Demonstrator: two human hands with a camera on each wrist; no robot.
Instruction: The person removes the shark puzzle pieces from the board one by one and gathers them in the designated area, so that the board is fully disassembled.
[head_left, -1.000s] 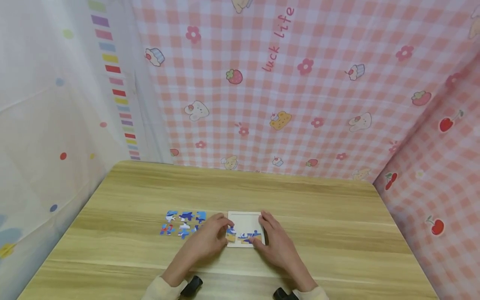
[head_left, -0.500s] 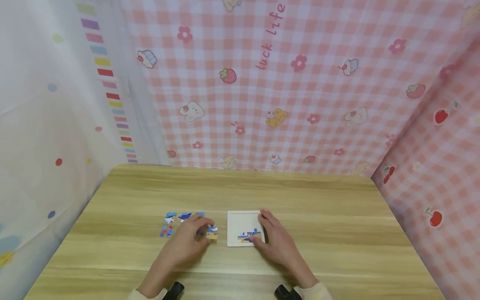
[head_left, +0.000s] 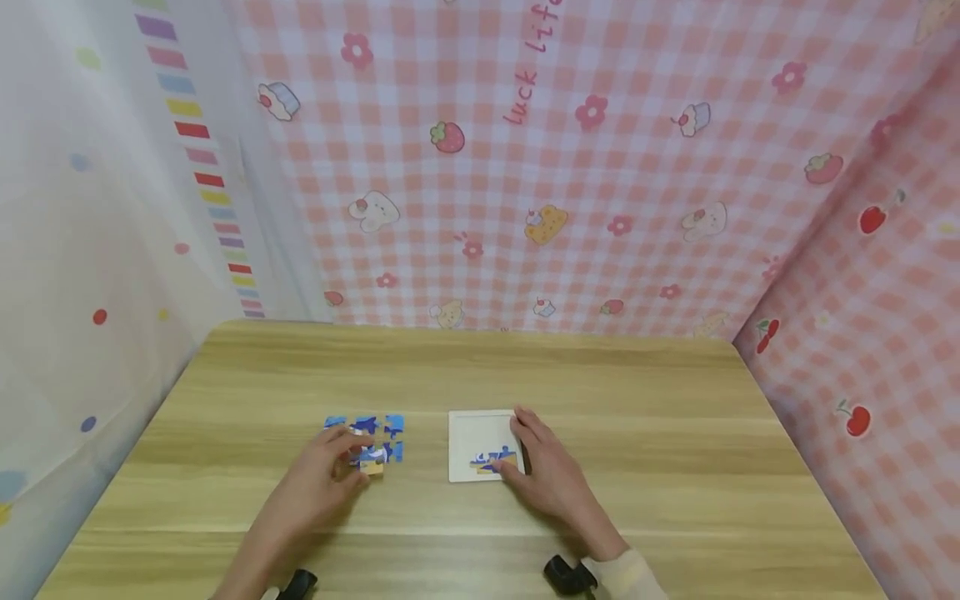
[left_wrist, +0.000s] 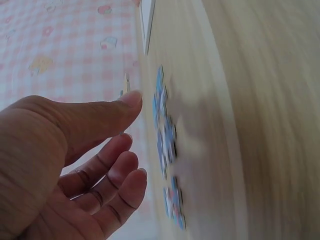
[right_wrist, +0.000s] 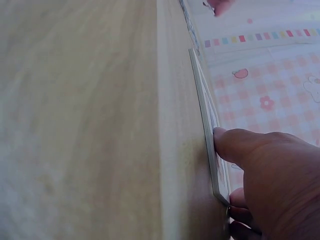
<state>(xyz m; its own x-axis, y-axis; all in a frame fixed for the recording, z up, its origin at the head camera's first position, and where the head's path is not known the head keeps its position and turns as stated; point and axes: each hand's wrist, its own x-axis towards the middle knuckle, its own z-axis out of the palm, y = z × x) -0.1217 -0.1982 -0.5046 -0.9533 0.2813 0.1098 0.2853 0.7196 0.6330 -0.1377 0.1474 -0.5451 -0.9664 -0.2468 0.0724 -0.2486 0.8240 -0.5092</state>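
My left hand (head_left: 315,479) pinches a jigsaw piece (head_left: 371,467) with a tan lower part and blue and white above, raised over the table. In the left wrist view only a thin edge of this jigsaw piece (left_wrist: 126,81) shows past the thumb tip. Below and behind it lie loose blue jigsaw pieces (head_left: 393,426), some hidden by the hand. My right hand (head_left: 551,471) grips the right side of a white square puzzle tray (head_left: 461,437), thumb over the front and fingers along the edge. Joined jigsaw pieces (head_left: 487,462) lie in the tray's lower right, partly under the thumb.
Everything lies on a wood-grain table (head_left: 600,392). A pink checked cloth (head_left: 487,192) hangs along its back edge, with more cloth at both sides. Bare tabletop separates the tray from the loose pieces.
My left hand has drawn the tan-and-blue jigsaw piece leftward out of the tray's lower left and over beside the loose pieces. The right hand keeps its grip on the tray.
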